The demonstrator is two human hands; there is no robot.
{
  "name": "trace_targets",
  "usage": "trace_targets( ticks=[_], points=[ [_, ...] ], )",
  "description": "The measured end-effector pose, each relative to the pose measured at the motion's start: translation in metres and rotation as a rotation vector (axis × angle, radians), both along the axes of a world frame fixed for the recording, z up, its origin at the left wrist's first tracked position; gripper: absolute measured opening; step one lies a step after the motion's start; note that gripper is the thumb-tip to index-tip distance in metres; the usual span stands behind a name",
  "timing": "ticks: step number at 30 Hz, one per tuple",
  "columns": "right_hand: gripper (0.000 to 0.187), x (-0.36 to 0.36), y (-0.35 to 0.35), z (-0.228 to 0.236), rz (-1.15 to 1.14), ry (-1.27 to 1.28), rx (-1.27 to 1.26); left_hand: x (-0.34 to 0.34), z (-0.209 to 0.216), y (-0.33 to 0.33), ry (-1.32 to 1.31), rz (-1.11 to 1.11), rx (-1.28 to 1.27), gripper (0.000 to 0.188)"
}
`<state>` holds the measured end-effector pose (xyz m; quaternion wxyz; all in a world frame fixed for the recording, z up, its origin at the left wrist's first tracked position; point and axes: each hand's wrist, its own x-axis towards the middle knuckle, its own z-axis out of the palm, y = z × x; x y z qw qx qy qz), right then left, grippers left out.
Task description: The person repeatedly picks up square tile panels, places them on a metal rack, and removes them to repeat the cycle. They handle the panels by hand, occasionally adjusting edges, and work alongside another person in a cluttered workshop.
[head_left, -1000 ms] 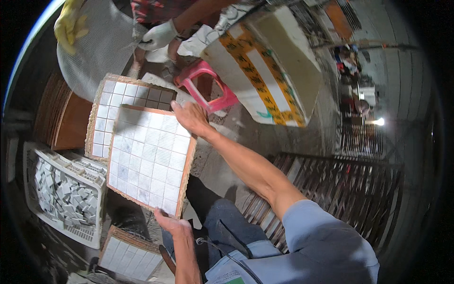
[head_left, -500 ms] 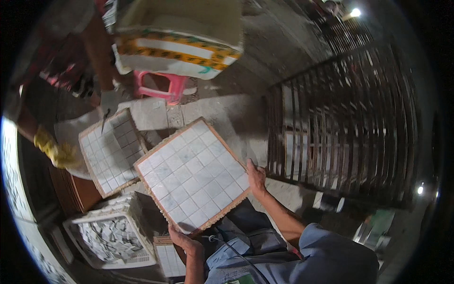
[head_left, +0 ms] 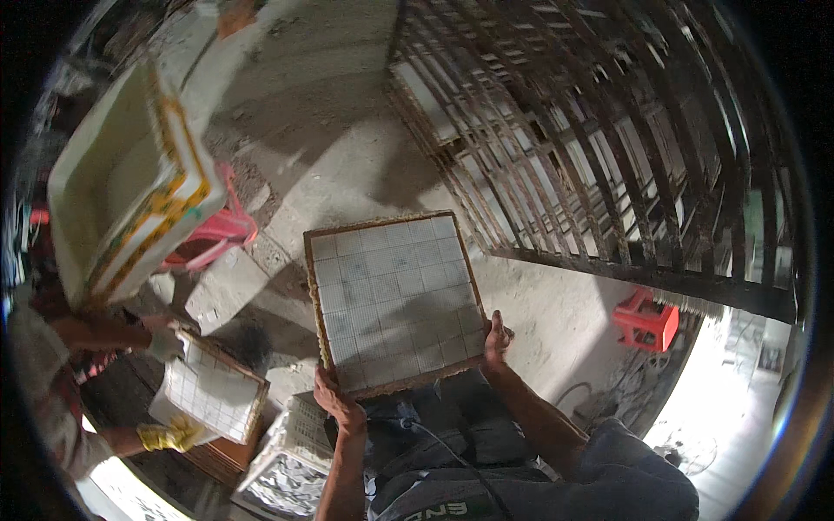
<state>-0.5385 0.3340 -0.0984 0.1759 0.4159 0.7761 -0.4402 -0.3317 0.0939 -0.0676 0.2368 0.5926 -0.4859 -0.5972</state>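
Note:
I hold a square tile board point(head_left: 395, 300) in front of my body: pale square tiles in a grid, framed by a thin brown rim with a rough outer edge. My left hand point(head_left: 339, 401) grips its near left corner, with the fingers passing underneath. At the near right corner my right hand point(head_left: 497, 341) closes on the edge, thumb up. The undersides of both grips are hidden by the board. A shadow falls across the tiles.
A large slatted rack point(head_left: 556, 174) with pale boards inside stands ahead right. A red stool point(head_left: 645, 319) is at right. On the left, a co-worker's yellow glove point(head_left: 169, 432) is at another tile board point(head_left: 217, 389), near a white crate point(head_left: 300, 434), foam box point(head_left: 122, 182) and pink stool point(head_left: 217, 239).
My view has turned right, so the rack looms nearer the middle and the foam box and co-worker slide left. The board turned squarer to me, still in both hands.

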Motion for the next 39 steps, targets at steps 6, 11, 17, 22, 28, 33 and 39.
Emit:
trace_targets(
  ticks=[6, 11, 17, 22, 28, 33, 39],
  points=[
    [0.044, 0.004, -0.005, -0.021, -0.345, 0.342, -0.025, -0.099, -0.011, -0.027, -0.191, -0.287, -0.144, 0.047],
    [0.042, 0.036, 0.037, -0.06, 0.038, 0.127, 0.168, -0.141, -0.052, -0.04, -0.168, -0.374, -0.326, 0.044],
    [0.042, 0.006, -0.031, -0.014, -0.572, 0.212, 0.012, -0.186, -0.057, -0.068, -0.276, -0.645, -0.385, 0.037],
    [0.047, 0.017, -0.041, -0.036, -0.859, 0.255, -0.033, -0.232, -0.075, -0.079, -0.316, -0.852, -0.488, 0.031],
    [0.044, -0.002, -0.062, -0.063, -1.059, 0.371, 0.021, -0.291, -0.065, -0.091, -0.265, -0.955, -0.148, 0.051],
    [0.041, -0.026, -0.069, -0.067, -1.085, 0.445, -0.029, -0.326, -0.078, -0.091, -0.303, -0.909, -0.041, 0.05],
    [0.04, -0.05, -0.065, -0.081, -1.059, 0.419, -0.064, -0.355, -0.126, -0.09, -0.169, -1.029, -0.529, 0.043]
  ],
)
